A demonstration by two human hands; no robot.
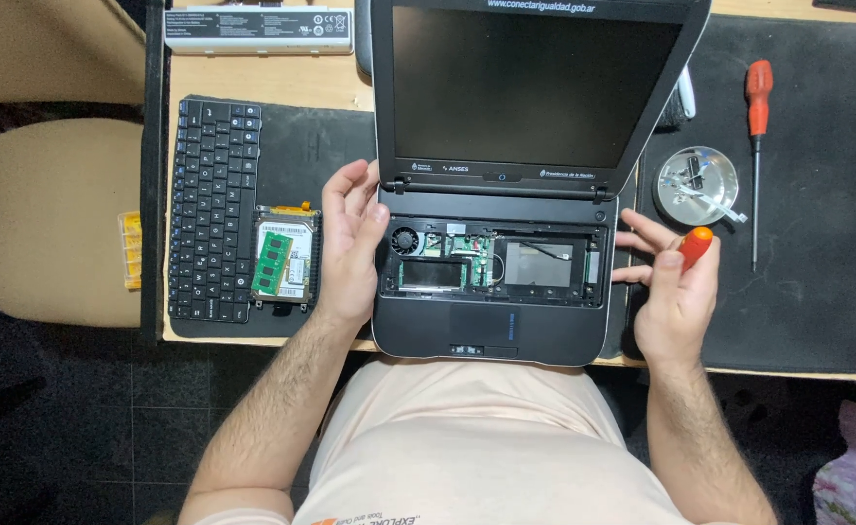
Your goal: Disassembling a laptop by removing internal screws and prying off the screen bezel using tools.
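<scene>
A small dark laptop [506,194] sat open at the bench [282,83] front edge, keyboard removed, its internals exposed in one long bay running left-right; lid top was cut off by the frame, screen dark. Board details inside were too small to make out. The left hand [350,243] rested open vs. the laptop's left edge, fingers loosely spread, holding nothing. The right hand [671,292] pinched an orange-handled screwdriver [695,243] just right of the chassis; its shaft was hidden behind the fingers, so which way it pointed couldn't be told. A 2nd screwdriver [757,146], red-handled, lay on the black mat [817,272], long axis front-to-back, tip toward the person. One detached keyboard [212,209] lay lengthwise front-to-back at left, beside one drive [287,258] w/ one green memory stick [272,264] on top. One round metal dish [696,185] held small parts, hard to identify. One pale battery pack [258,29] lay at rear left.
</scene>
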